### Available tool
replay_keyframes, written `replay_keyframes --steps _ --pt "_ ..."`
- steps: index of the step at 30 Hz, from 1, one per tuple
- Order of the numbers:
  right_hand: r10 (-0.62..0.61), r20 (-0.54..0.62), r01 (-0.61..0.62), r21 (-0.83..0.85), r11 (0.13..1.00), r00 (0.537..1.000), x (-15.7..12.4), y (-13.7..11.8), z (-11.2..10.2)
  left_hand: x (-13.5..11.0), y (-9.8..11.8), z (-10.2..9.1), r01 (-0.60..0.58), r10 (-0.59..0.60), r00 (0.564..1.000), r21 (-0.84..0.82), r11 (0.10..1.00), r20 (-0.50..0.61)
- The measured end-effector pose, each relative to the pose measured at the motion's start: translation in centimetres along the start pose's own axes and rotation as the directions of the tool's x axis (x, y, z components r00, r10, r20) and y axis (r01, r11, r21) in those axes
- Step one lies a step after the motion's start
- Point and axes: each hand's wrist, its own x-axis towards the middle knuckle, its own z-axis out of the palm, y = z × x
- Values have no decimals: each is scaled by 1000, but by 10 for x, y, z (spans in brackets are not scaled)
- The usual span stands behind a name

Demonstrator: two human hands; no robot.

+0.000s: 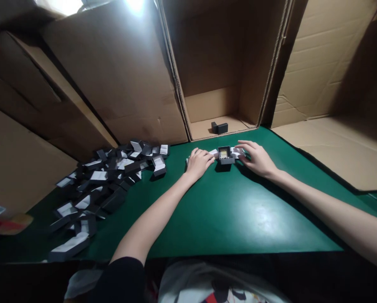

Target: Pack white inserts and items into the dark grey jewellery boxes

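Note:
A small black box (226, 160) sits open on the green table, between my two hands. Its inside shows a pale yellowish piece, and white flaps reach out to both sides. My left hand (199, 163) is closed over the left flap, with its fingers together and curled down. Part of something white shows at that hand's outer edge. On the other side, my right hand (258, 159) has its thumb and fingers around the end of the right flap (237, 152). The undersides of both hands are hidden.
A heap of black boxes with white linings (108, 176), many open, lies on the left. Two black boxes (220, 128) lie inside an upright cardboard carton (213, 101) behind my hands. More cardboard (327, 147) stands at the right. The green table's (207, 227) front edge is near my body.

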Motion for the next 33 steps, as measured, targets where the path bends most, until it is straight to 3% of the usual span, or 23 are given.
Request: replay_keyframes --steps 3,9,13,18,22,25,27,29,31,33 --pt "-137 -81 144 81 986 987 3 -25 -12 -4 3 -3 63 -61 998 45 997 -34" --pt "-367 151 344 161 925 918 -3 -43 -9 -8 3 -5 85 -83 992 22 996 -97" --pt "-384 245 329 238 914 890 -5 -36 -4 -8 2 -6 126 -131 986 -62 990 -98" --pt "-355 200 323 176 930 913 -3 -29 -5 -7 3 -10 129 -142 981 -108 986 -130" --pt "-366 196 329 198 923 910 -3 -24 -4 -7 1 -8 117 -210 920 -281 953 -331" --pt "-380 194 326 262 908 904 -2 -27 -7 -7 4 -4 111 -378 838 -555 825 -393" --pt "-358 175 286 335 897 917 -1 -33 -12 -7 11 -1 118 -472 818 -707 697 -329" --pt "-256 142 177 413 893 956 1 -40 -18 -7 20 0 72 -478 826 -785 615 -298" --pt "-91 118 21 493 870 989 2 -46 -22 -7 31 -1 -12 -419 849 -807 591 -320" --pt "48 116 -108 594 797 992 2 -49 -23 -8 41 -3 -69 -336 883 -799 597 -327"
